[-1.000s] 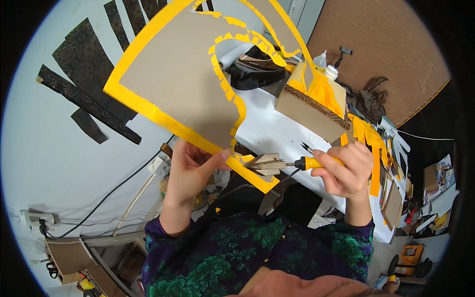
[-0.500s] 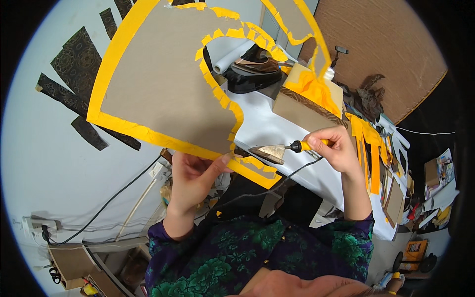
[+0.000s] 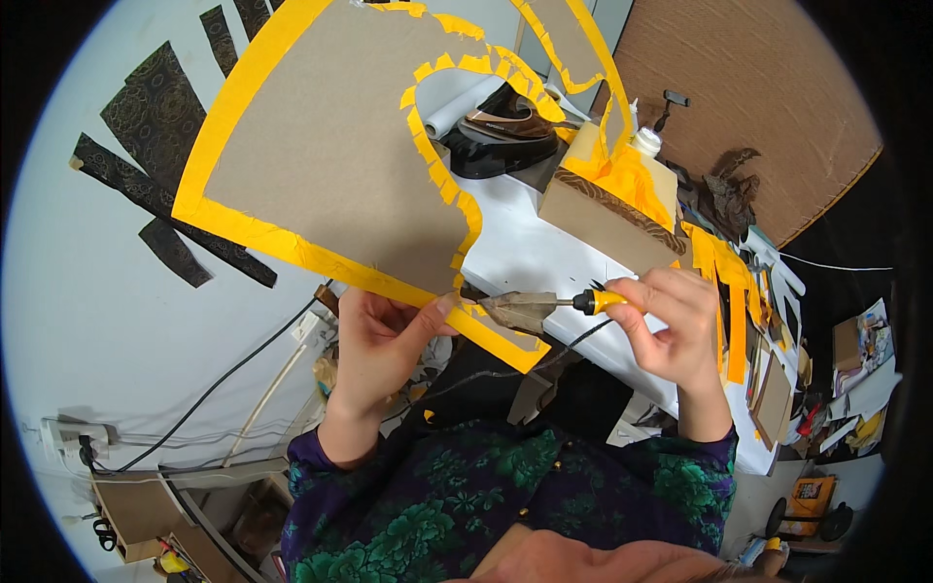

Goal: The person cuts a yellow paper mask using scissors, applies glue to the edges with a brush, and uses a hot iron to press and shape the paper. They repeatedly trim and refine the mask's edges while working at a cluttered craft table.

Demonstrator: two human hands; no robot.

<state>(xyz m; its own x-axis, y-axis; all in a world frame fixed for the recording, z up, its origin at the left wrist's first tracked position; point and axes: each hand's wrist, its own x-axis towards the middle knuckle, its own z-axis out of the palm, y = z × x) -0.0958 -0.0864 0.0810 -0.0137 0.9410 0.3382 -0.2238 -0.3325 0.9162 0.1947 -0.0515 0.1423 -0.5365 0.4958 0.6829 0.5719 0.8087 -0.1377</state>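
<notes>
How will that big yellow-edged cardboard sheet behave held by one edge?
The sheet probably stays fairly stiff: the left hand grips only its lower edge, yet it stands flat. Likely light for its size. The narrow cut-out strip may flex or tear if pushed.

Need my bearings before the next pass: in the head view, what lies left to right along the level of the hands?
Wall socket → black cable → left hand → small iron's flat metal tip → its yellow-and-black handle → right hand → clutter of papers.
</notes>
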